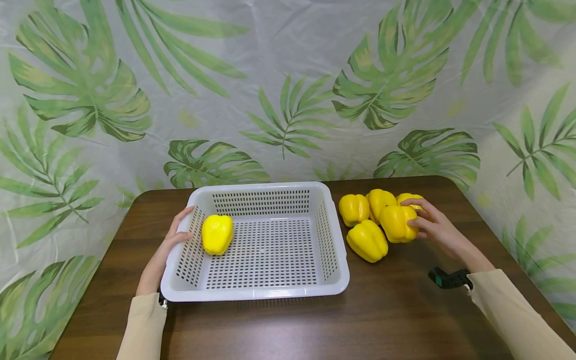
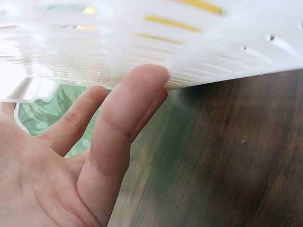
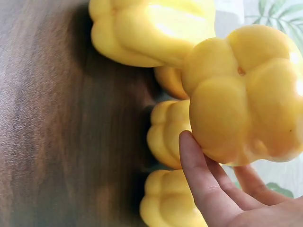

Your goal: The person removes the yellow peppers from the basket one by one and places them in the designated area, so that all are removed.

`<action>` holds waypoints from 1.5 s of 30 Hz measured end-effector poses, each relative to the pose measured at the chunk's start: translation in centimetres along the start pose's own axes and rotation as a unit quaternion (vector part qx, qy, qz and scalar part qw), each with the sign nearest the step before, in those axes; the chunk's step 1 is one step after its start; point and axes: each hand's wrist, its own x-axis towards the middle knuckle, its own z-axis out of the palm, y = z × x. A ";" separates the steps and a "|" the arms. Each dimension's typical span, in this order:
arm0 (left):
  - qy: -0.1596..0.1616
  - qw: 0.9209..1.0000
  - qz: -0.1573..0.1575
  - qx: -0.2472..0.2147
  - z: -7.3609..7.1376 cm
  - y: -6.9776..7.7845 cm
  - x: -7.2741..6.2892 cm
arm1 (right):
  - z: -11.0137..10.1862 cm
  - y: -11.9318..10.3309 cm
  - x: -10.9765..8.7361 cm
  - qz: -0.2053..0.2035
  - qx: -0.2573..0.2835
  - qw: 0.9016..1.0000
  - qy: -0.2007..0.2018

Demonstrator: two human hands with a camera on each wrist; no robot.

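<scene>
A white perforated plastic basket (image 1: 254, 292) stands on the table, with one yellow bell pepper (image 1: 218, 234) inside near its left wall. My left hand (image 1: 173, 240) grips the basket's left rim. In the left wrist view, fingers (image 2: 111, 127) lie below the rim against the outer wall. My right hand (image 1: 434, 225) holds a yellow bell pepper (image 1: 397, 224) from its right side; in the right wrist view this pepper (image 3: 246, 94) appears raised off the tabletop. Several more yellow bell peppers, including a front one (image 1: 367, 241) and a left one (image 1: 353, 210), lie beside it.
The dark wooden table (image 1: 288, 330) stretches under everything. A leaf-patterned cloth (image 1: 288, 100) hangs right behind its back edge. The pepper group sits close to the basket's right wall. A black strap (image 1: 450, 278) is at my right wrist.
</scene>
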 end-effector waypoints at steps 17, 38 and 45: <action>-0.006 1.000 0.007 -0.004 -0.1 -0.1 0.1 | 0.5 1.7 -1.1 0.048 0.003 0.999 0.005; 0.013 0.999 -0.041 0.018 0.4 0.4 -0.3 | 1.7 3.7 -1.6 0.060 0.022 0.998 0.008; 0.011 0.998 -0.053 0.037 0.4 0.6 -0.3 | 2.0 3.9 -1.6 0.055 0.011 0.998 0.015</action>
